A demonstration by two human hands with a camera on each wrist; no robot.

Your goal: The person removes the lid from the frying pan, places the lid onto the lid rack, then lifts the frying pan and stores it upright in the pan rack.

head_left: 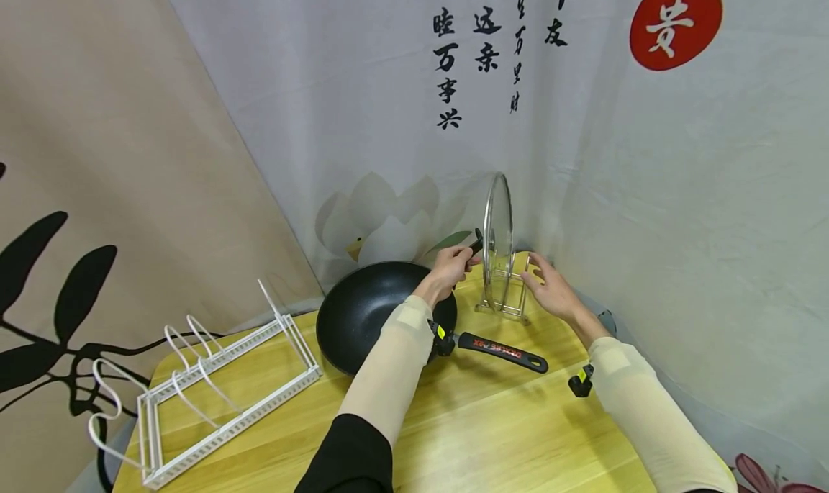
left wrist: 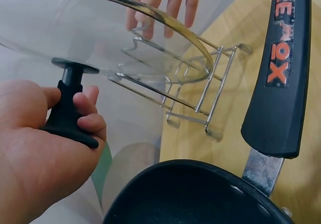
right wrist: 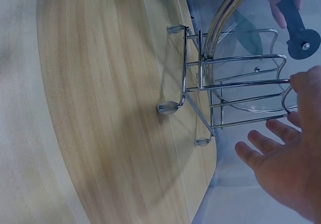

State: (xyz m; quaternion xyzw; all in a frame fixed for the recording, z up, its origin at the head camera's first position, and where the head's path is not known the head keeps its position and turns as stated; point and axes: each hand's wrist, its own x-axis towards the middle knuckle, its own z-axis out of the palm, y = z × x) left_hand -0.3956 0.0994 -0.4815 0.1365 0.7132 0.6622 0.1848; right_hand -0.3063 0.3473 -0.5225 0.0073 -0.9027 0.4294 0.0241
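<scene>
A round glass lid [head_left: 497,227] with a metal rim stands upright in a small metal wire rack [right wrist: 241,86] at the back of the table. My left hand [head_left: 448,268] grips the lid's black knob [left wrist: 69,106] from the left, with thumb and fingers around it. On the rack's other side is my right hand [head_left: 552,290], its fingers spread and the thumb right at the looped wire ends. A black wok [head_left: 363,313] lies below my left forearm, and its black handle [head_left: 499,347] with red lettering points right.
On the left of the wooden table [head_left: 518,435] lies a white rack [head_left: 233,425] with several curved upright prongs. A pale printed cloth [head_left: 388,83] with dark characters hangs close behind the wire rack and the wok.
</scene>
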